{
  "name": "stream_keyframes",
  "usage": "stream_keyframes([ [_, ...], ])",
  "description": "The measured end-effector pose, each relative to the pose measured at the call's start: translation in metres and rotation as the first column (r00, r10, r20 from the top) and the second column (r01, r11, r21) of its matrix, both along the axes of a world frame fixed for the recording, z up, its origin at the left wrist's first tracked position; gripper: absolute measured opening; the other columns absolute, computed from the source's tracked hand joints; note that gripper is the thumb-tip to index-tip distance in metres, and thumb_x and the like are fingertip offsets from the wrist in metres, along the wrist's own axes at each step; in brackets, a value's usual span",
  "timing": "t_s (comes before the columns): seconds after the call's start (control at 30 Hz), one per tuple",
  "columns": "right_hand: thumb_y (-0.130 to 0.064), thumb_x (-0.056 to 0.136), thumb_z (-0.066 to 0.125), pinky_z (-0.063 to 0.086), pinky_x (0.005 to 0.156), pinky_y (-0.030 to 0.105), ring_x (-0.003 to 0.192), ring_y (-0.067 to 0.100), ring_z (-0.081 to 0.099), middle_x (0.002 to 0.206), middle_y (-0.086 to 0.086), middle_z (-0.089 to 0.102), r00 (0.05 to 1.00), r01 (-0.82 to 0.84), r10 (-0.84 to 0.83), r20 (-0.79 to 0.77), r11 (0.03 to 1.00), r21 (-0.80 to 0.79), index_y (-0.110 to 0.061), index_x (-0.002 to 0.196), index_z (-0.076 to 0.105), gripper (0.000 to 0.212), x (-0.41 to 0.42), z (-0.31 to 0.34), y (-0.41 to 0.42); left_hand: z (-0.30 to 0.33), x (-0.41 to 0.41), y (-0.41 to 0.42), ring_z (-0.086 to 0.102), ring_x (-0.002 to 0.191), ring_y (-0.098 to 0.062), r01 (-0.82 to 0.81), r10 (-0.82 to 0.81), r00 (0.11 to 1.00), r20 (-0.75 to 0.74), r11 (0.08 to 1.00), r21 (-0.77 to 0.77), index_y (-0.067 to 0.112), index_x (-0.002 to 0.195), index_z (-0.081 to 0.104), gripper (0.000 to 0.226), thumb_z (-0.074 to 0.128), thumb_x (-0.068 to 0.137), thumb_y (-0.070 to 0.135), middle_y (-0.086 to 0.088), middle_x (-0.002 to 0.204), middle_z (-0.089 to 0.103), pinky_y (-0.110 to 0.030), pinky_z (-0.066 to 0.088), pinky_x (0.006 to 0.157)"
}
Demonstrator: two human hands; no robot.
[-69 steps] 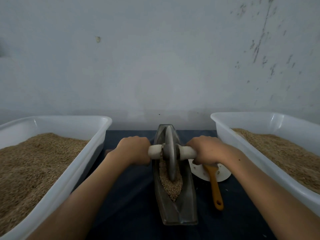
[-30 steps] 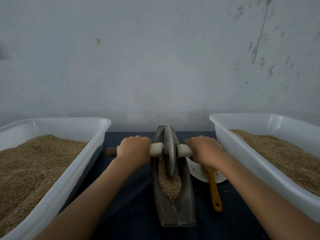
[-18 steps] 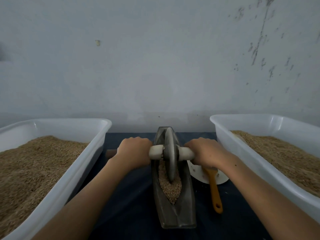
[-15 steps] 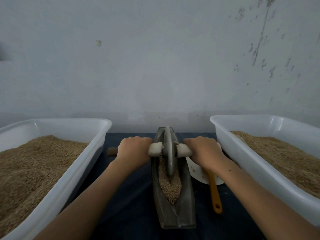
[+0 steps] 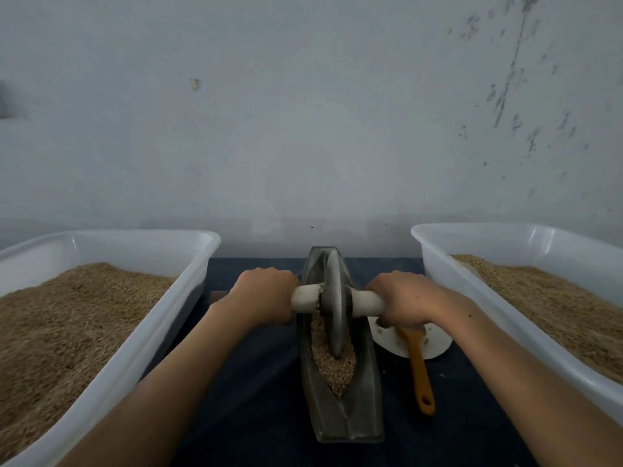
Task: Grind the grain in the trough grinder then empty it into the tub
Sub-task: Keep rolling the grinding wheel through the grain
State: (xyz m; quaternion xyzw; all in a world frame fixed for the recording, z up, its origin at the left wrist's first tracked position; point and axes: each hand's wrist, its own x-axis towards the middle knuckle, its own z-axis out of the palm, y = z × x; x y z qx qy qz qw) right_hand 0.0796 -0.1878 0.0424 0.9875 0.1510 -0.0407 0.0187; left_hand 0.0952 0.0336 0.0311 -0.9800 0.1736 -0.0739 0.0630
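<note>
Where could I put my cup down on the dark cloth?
Bare cloth shows between the left tub and the trough grinder, under the left arm, and at the near edge beside the grinder's end. Right of the grinder is crowded: a white plate and an orange-handled brush lie against the right tub. Both tubs hold grain.

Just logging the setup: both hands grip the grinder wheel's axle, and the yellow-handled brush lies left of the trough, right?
Not quite. In the head view the yellow-handled brush lies right of the trough. Both the left hand and right hand do grip the axle.
</note>
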Motion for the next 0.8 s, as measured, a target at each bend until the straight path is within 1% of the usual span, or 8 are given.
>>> stream_keyframes([
  [0.13,-0.02,0.086,0.057,0.034,0.061,0.029,0.081,0.016,0.058,0.088,-0.007,0.06,0.957,-0.022,0.017,0.291,1.0,0.015,-0.032,0.091,0.051,0.014,0.003,-0.012,0.002,-0.008,0.003,0.0,0.06,0.088,-0.019,-0.01,0.021,0.98,0.198,0.999,-0.053,0.026,0.106,0.052,0.022,0.057,0.085,0.032,0.003,0.098,0.063,-0.031,0.037,0.067],
  [0.23,-0.021,0.089,0.054,0.029,0.062,0.028,0.076,0.015,0.053,0.082,-0.009,0.055,0.913,-0.038,0.012,0.409,0.998,0.057,-0.034,0.085,0.04,0.019,0.004,-0.019,0.001,-0.014,0.003,0.001,0.06,0.085,-0.019,0.021,0.001,0.948,0.319,0.998,-0.066,0.024,0.103,0.048,0.016,0.05,0.09,0.033,0.003,0.096,0.062,-0.03,0.034,0.065],
  [0.3,-0.023,0.09,0.054,0.032,0.065,0.028,0.083,0.017,0.059,0.088,-0.007,0.061,0.923,-0.043,0.014,0.385,0.997,0.066,-0.034,0.087,0.042,0.017,0.004,-0.019,0.0,-0.012,0.003,0.0,0.06,0.087,-0.02,0.03,-0.016,0.952,0.306,0.999,-0.041,0.023,0.104,0.047,0.019,0.052,0.089,0.034,0.003,0.097,0.062,-0.03,0.033,0.065],
  [0.4,-0.023,0.088,0.059,0.036,0.066,0.029,0.085,0.016,0.058,0.099,-0.004,0.065,0.97,-0.041,0.03,0.242,0.998,0.041,-0.033,0.098,0.053,0.015,0.003,-0.01,-0.001,-0.002,0.001,0.003,0.06,0.092,-0.02,0.039,-0.039,0.991,0.13,0.999,-0.002,0.024,0.109,0.052,0.029,0.059,0.083,0.035,0.002,0.102,0.062,-0.03,0.037,0.069],
  [0.5,-0.024,0.083,0.068,0.039,0.064,0.027,0.083,0.013,0.056,0.103,-0.003,0.065,0.998,-0.031,0.033,0.057,0.999,-0.036,-0.03,0.112,0.059,0.031,0.0,0.001,0.0,0.006,-0.002,0.008,0.056,0.084,-0.014,0.045,-0.051,0.992,-0.119,0.998,-0.051,0.024,0.112,0.057,0.037,0.067,0.077,0.033,0.002,0.103,0.064,-0.028,0.039,0.07],
  [0.57,-0.024,0.082,0.071,0.043,0.069,0.028,0.09,0.015,0.06,0.107,-0.001,0.066,1.0,-0.019,0.019,-0.012,0.999,-0.045,-0.027,0.119,0.059,0.039,-0.002,0.005,0.001,0.007,-0.003,0.009,0.052,0.08,-0.012,0.037,-0.05,0.982,-0.183,0.997,-0.072,0.023,0.113,0.058,0.039,0.069,0.076,0.033,0.001,0.102,0.064,-0.027,0.039,0.069],
  [0.67,-0.022,0.082,0.069,0.044,0.07,0.028,0.092,0.017,0.061,0.106,-0.001,0.065,1.0,0.002,-0.002,0.002,0.999,-0.033,-0.026,0.118,0.059,0.037,-0.003,0.002,0.002,0.006,-0.003,0.007,0.053,0.08,-0.013,0.029,-0.037,0.99,-0.14,0.998,-0.059,0.024,0.113,0.058,0.039,0.068,0.077,0.034,0.003,0.099,0.063,-0.028,0.038,0.068],
  [0.8,-0.018,0.085,0.06,0.041,0.067,0.03,0.087,0.018,0.061,0.099,-0.002,0.065,0.984,0.009,-0.012,0.179,1.0,0.015,-0.029,0.099,0.057,0.018,-0.001,-0.006,0.002,-0.003,-0.001,0.002,0.06,0.091,-0.019,-0.001,0.004,0.995,0.101,1.0,-0.031,0.025,0.111,0.054,0.032,0.061,0.082,0.035,0.001,0.102,0.063,-0.03,0.038,0.069],
])
